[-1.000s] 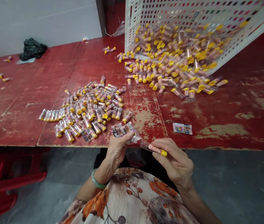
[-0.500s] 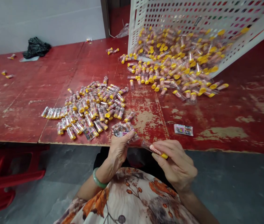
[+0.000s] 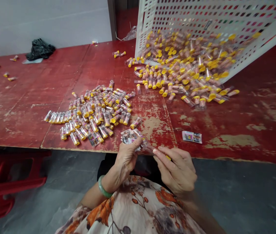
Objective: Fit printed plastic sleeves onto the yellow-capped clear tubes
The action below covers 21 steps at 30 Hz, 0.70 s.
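The left hand [image 3: 125,157] is pinching printed cards [image 3: 128,136] by the near edge of the desk [image 3: 216,123]. The right hand [image 3: 179,172] is pinching a clear tube [image 3: 156,152], pointing it at the cards. They're probably being matched up, so the fingers are needing to line things up gently.

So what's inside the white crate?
Many clear yellow-capped tubes with pinkish contents lie piled in the white crate, spilling out onto the red table. Only the outermost ones show; whatever lies deeper is covered.
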### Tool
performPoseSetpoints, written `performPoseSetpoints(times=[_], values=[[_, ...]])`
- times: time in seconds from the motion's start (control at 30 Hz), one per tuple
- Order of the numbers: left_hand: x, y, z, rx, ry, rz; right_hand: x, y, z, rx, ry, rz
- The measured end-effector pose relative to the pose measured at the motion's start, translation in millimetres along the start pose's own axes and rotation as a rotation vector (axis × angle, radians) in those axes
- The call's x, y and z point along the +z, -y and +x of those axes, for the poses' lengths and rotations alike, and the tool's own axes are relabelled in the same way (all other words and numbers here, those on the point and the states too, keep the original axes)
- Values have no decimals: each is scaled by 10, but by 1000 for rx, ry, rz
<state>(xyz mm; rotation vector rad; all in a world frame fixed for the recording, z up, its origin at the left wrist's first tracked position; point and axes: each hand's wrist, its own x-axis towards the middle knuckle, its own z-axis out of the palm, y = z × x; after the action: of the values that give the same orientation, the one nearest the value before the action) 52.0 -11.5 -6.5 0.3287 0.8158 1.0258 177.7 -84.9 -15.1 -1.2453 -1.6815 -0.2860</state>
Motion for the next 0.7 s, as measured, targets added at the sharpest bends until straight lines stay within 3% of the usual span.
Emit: performPoseSetpoints(times=[0.17, 0.4, 0.53, 0.63, 0.7], values=[[3, 16, -19, 131, 24, 37, 9, 27, 2, -33, 9, -9], [-33, 45, -45, 0, -7, 110, 128, 51, -76, -88, 31, -105], [-69, 51, -48, 18, 14, 103, 153, 30, -6, 45, 52, 75], [-75, -3, -31, 30, 27, 115, 97, -41, 73, 183, 216, 313], [-73, -36, -22, 33, 31, 116, 69, -83, 97, 259, 260, 406]])
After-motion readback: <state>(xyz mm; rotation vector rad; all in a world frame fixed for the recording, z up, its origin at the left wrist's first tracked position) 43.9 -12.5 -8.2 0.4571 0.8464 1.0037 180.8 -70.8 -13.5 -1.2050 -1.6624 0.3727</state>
